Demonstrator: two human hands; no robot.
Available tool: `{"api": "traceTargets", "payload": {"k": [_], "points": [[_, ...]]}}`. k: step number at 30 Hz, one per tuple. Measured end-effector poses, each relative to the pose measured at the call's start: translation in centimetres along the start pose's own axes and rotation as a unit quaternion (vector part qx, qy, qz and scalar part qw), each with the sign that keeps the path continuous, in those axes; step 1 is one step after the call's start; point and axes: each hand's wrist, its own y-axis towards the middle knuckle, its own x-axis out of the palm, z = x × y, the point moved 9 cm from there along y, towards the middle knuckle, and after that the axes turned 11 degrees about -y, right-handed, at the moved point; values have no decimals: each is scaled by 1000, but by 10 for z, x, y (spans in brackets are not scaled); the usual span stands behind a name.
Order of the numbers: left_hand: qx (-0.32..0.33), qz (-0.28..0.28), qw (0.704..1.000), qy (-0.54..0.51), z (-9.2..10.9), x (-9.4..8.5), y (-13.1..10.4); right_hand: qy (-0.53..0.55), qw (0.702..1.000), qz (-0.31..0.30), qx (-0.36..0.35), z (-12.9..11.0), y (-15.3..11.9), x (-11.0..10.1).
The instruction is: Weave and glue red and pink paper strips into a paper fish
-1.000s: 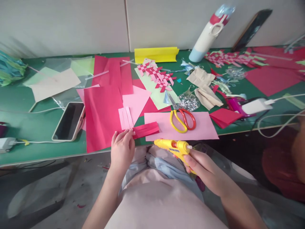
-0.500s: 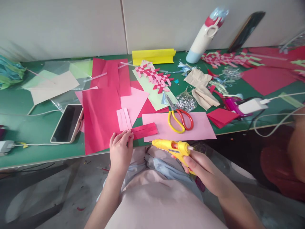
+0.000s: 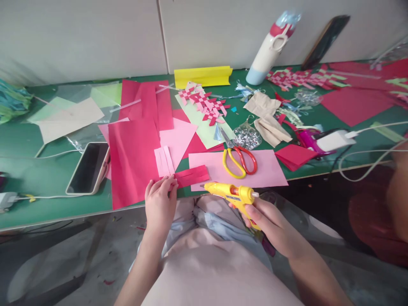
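My right hand point(image 3: 264, 216) is wrapped round the handle of a yellow hot glue gun point(image 3: 231, 192), its nozzle pointing left just below a pink sheet point(image 3: 267, 170). A clear glue stick pokes out of the gun's back end. With bent fingers, my left hand point(image 3: 161, 197) grips the left end of a red paper strip point(image 3: 193, 174) that has slits cut in it. Touching that end is a light pink slitted paper piece point(image 3: 165, 160), which lies on a large red sheet point(image 3: 132, 163). Scissors point(image 3: 240, 160) with one yellow and one red handle rest on the pink sheet.
Woven red-and-pink paper pieces point(image 3: 205, 102) lie on pale green paper. Behind are folded yellow paper point(image 3: 204, 76) and a bottle point(image 3: 267, 55). A phone point(image 3: 87, 168) lies left; a bag of small beads point(image 3: 247, 137) and a white charger point(image 3: 334, 140) with cables are right.
The view has shifted slightly. The glue gun's nozzle now shows more clearly against the pink sheet; both hands keep their holds.
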Motion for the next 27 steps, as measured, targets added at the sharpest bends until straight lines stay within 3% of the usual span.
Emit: {"api": "traceTargets", "payload": {"k": [27], "points": [[-15, 15, 1000, -8, -1, -2, 2, 3, 1000, 25, -5, 2, -1, -4]]}}
